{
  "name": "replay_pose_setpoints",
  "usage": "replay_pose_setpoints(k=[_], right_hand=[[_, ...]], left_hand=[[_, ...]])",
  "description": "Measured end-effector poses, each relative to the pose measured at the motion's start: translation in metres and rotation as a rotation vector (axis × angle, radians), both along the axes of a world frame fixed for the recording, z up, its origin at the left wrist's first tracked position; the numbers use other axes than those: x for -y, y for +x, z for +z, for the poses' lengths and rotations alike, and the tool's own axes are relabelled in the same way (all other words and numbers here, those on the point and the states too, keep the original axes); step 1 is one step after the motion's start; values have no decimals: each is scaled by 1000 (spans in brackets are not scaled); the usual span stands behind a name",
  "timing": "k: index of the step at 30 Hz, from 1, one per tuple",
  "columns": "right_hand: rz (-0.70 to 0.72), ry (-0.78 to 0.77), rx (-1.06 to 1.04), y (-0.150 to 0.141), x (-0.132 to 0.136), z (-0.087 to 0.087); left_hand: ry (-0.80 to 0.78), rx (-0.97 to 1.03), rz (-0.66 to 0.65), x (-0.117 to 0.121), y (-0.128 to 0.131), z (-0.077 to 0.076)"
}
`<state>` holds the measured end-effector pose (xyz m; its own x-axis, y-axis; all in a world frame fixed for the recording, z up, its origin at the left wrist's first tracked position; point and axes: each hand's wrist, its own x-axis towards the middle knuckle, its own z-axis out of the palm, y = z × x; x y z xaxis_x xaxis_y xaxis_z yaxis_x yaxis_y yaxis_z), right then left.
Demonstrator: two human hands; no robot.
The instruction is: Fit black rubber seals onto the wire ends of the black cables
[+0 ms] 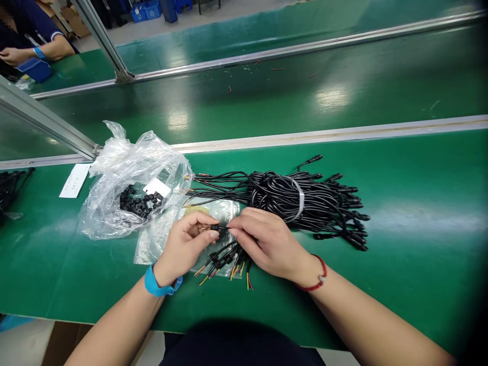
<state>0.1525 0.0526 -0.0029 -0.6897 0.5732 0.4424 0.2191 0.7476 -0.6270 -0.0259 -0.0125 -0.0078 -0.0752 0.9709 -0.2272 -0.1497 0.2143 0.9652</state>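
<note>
Between thumb and fingers my left hand pinches a small black plastic cap, with thin bare-ended wires showing behind it. My right hand grips the black cable that runs into this cap. Just below the hands lie several black cable ends with red, yellow and other coloured wires, some wearing similar black caps. Behind my right hand rests a large bundle of black cables, bound with a clear tie, connectors pointing right. Left of my hands, an open clear plastic bag holds loose black caps.
A flat clear bag with tiny yellowish pieces lies under my left hand. A white paper label and more black cables are at left. A metal rail and post border the green bench. Across it sits another person.
</note>
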Motion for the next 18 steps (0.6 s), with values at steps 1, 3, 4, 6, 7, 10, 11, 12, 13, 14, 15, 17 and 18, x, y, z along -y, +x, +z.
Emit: replay_pose_setpoints(k=[1,3,4,6,7,10,11,12,13,14,15,17,18], right_hand=[[10,-63,-12,0,0,2],[12,-149,-22,0,0,6],[7,-175,-20,0,0,7],[-2,-207,-15,1,0,9],[-1,-215,-12,1,0,9],[11,-201,20,0,0,6],[10,-184,41,0,0,4],[4,-159,66,-1,0,3],[-7,-130,91,-2,0,1],[-19,-101,109,-3,0,0],[-31,-79,119,-3,0,-1],[-39,-56,115,-3,1,-1],[-43,-49,102,-2,1,-1]], left_hand=[[33,-47,6,0,0,0],[95,-108,15,1,1,1],[121,-121,15,1,2,0],[150,-135,4,2,4,-1],[160,-144,-3,2,5,-3],[193,-216,-27,2,7,-8],[208,-258,-33,1,8,-10],[223,-305,-39,0,9,-11],[233,-350,-48,-1,9,-12],[238,-386,-58,-2,9,-12],[239,-410,-65,-2,9,-12],[237,-420,-67,-3,7,-10],[241,-411,-59,-3,6,-9]])
